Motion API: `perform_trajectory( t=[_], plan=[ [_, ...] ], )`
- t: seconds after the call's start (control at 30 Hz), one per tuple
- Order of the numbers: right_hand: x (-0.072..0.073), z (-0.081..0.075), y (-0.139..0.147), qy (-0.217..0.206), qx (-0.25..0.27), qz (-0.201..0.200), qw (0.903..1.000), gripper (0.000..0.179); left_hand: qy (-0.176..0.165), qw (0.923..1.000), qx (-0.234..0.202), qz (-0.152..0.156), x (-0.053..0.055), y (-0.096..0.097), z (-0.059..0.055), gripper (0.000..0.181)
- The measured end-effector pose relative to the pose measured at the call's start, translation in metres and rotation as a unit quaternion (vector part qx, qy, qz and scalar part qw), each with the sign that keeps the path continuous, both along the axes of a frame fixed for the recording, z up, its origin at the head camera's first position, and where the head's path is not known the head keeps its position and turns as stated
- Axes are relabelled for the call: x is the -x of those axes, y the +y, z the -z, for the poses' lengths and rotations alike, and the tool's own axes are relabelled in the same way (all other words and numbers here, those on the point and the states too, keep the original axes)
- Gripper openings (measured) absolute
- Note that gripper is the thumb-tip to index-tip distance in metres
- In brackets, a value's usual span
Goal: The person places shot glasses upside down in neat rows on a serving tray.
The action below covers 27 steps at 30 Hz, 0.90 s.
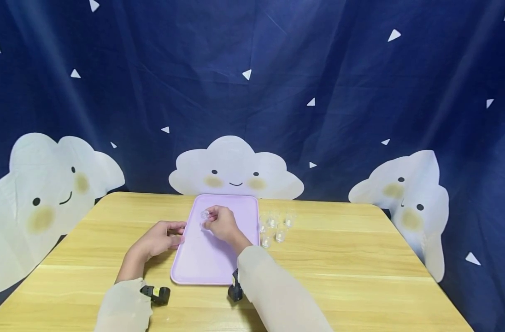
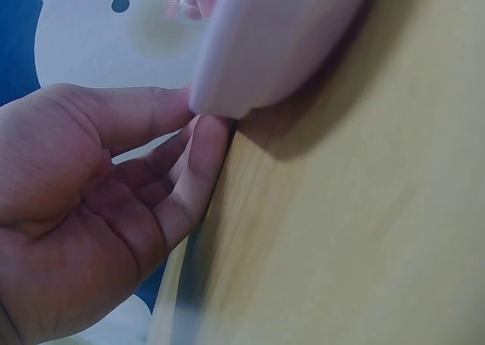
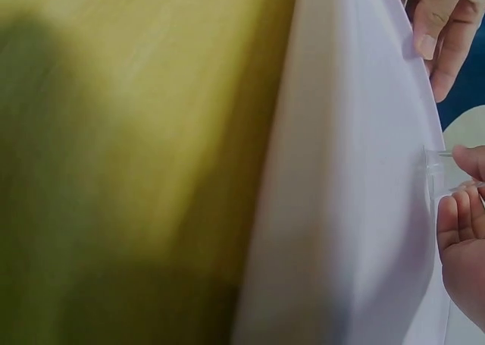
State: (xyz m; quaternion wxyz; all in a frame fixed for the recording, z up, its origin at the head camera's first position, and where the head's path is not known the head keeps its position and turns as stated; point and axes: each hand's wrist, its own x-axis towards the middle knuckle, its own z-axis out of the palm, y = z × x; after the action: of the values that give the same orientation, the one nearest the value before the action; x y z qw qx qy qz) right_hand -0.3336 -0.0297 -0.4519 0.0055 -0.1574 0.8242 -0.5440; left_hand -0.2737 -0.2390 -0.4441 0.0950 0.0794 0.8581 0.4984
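A lilac tray lies on the wooden table. My left hand is at the tray's left edge, and in the left wrist view its fingers pinch the tray's rim. Over the far left part of the tray, my right hand holds a small clear glass between thumb and fingers. The right wrist view shows the glass close against the tray's surface, the right hand around its other end.
Several small clear glasses stand grouped on the table just right of the tray. Bare wood lies further right. A dark blue curtain with printed clouds hangs behind the table's far edge.
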Motion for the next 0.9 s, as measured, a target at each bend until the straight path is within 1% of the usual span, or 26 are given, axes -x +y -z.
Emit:
perform_trajectory(
  t=[0.47, 0.63, 0.7, 0.9],
  plan=[
    [-0.003, 0.002, 0.001, -0.005, 0.002, 0.007, 1.0000, 0.026, 0.000, 1.0000, -0.010, -0.001, 0.000, -0.001, 0.002, 0.050],
    [-0.003, 0.001, 0.002, -0.012, 0.000, 0.007, 0.9999, 0.029, -0.001, 1.0000, -0.007, 0.000, 0.001, -0.001, 0.003, 0.050],
    [-0.002, -0.001, 0.003, -0.015, 0.000, 0.005, 0.9999, 0.032, 0.000, 1.0000, -0.008, 0.001, 0.001, -0.001, 0.004, 0.050],
    [-0.003, -0.010, 0.006, -0.004, -0.001, -0.007, 1.0000, 0.038, 0.001, 0.9999, -0.011, 0.001, 0.001, -0.001, 0.004, 0.050]
  ],
)
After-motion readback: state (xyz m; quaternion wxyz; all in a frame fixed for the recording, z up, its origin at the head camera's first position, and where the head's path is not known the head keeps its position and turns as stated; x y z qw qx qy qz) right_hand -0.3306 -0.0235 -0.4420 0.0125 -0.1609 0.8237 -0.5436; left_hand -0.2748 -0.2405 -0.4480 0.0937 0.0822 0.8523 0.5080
